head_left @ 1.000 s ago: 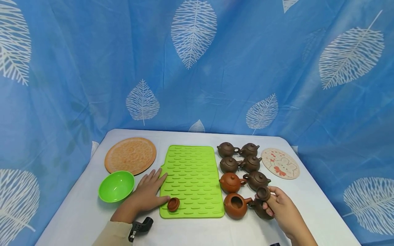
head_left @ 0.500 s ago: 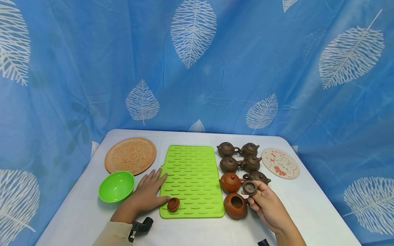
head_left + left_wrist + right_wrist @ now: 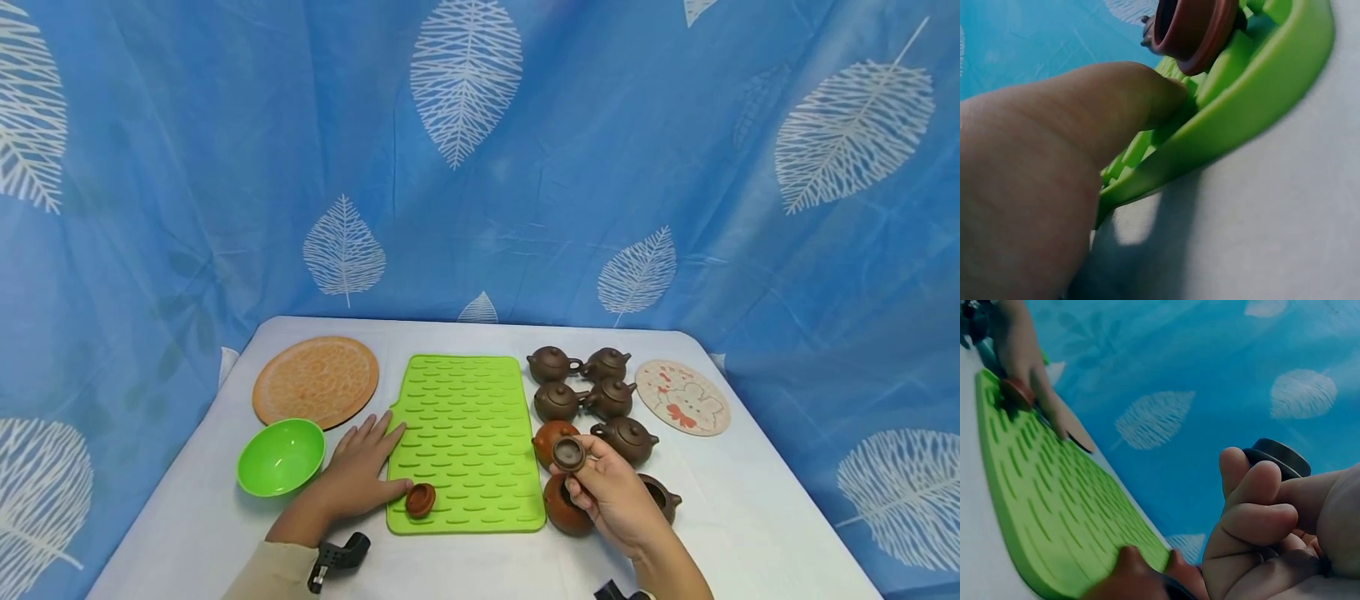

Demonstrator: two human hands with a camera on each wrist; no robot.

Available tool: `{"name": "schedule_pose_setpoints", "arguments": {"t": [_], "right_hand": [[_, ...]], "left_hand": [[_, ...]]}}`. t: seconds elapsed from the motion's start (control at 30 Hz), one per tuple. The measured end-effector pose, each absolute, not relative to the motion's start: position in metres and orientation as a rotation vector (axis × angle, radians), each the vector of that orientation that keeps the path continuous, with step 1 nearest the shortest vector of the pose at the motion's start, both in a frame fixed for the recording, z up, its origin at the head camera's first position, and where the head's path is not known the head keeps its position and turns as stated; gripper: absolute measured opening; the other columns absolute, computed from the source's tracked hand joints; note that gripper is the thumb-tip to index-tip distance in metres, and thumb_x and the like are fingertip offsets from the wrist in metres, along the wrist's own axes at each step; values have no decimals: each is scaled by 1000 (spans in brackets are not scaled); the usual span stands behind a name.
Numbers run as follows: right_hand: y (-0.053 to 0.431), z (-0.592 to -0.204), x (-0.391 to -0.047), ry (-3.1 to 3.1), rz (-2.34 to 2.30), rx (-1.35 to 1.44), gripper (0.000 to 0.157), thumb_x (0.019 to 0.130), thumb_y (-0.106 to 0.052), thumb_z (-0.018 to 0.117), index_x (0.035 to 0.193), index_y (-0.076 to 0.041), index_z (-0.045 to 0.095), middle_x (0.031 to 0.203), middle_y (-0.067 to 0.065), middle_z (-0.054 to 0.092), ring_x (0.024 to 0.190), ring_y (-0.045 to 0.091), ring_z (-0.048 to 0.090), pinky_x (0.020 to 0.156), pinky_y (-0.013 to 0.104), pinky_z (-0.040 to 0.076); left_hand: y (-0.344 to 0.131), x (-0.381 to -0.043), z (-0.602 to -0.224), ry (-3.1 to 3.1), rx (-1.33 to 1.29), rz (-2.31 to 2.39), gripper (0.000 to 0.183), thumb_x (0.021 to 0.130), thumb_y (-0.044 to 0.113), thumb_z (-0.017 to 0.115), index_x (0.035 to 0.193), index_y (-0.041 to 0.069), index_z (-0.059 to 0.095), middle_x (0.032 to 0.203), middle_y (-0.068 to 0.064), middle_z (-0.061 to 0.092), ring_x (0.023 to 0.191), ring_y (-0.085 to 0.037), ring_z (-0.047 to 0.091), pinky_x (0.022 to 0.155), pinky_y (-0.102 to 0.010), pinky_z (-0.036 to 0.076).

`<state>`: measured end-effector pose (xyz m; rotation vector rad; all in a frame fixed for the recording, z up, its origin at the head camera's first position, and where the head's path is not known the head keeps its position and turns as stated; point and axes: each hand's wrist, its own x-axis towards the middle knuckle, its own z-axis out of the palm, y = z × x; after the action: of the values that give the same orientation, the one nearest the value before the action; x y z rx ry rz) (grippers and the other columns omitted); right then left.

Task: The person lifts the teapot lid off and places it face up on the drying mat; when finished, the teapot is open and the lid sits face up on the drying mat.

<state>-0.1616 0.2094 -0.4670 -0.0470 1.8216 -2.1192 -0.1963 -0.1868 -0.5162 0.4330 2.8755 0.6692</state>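
Note:
My right hand pinches a dark brown teapot lid, its hollow underside turned up, over the two reddish-brown teapots. The nearer of these, an open reddish teapot, is partly hidden by the hand. Right of the wrist stands a dark teapot without its lid. My left hand lies flat with spread fingers across the left edge of the green mat. Close to its thumb a reddish teapot lid lies on the mat; the left wrist view shows the lid just beyond the thumb.
Several lidded dark teapots stand in two columns right of the mat. A green bowl and a round orange-brown mat are on the left. A round rabbit-print mat lies far right. A blue curtain hangs behind the table.
My right hand has carried the dark lid leftward from the open dark teapot to above the reddish teapots, uncovering that dark teapot. My left hand has stayed in place.

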Motion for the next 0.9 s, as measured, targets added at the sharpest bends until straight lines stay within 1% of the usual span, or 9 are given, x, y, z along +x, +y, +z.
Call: {"name": "schedule_pose_setpoints", "arguments": {"t": [0.13, 0.3, 0.4, 0.57, 0.73, 0.9], "right_hand": [[198, -471, -163, 1786, -2075, -145, 34, 110, -27, 57, 134, -5, 47, 108, 7, 70, 66, 2, 52, 56, 14, 45], [178, -471, -161, 1710, -2068, -146, 30, 108, -26, 59, 129, -7, 49, 103, 4, 70, 64, 2, 51, 55, 15, 43], [165, -471, -159, 1717, -2049, -163, 30, 108, -25, 60, 127, -6, 49, 100, 5, 72, 64, 2, 52, 55, 15, 42], [147, -474, -155, 1789, -1980, -160, 31, 107, -24, 63, 127, -3, 51, 99, 8, 76, 61, 5, 54, 54, 17, 43], [133, -478, -151, 1827, -1932, -131, 35, 106, -24, 64, 130, -3, 50, 100, 12, 78, 61, 7, 55, 53, 18, 44], [120, -485, -148, 1916, -1910, -69, 29, 108, -21, 61, 128, -2, 52, 101, 17, 78, 62, 8, 57, 54, 19, 47]], "left_hand": [[-184, -197, -520, 2902, 425, 676, 96, 90, 60, 71, 165, 13, 35, 175, -17, 19, 161, -45, 10, 127, -69, 10], [-182, -197, -524, 2949, 425, 653, 96, 89, 59, 71, 165, 12, 35, 174, -18, 20, 160, -46, 13, 126, -69, 11], [-184, -197, -522, 2957, 435, 657, 95, 90, 59, 70, 164, 12, 36, 174, -18, 20, 160, -46, 13, 126, -70, 12], [-186, -196, -523, 2948, 451, 646, 95, 91, 61, 69, 165, 12, 35, 174, -19, 19, 161, -46, 12, 126, -70, 11], [-188, -196, -525, 2932, 453, 632, 95, 92, 62, 68, 165, 12, 34, 174, -19, 18, 161, -46, 11, 126, -69, 10], [-188, -196, -524, 2931, 474, 634, 95, 92, 63, 68, 165, 13, 34, 174, -19, 18, 161, -46, 12, 126, -69, 11]]}}
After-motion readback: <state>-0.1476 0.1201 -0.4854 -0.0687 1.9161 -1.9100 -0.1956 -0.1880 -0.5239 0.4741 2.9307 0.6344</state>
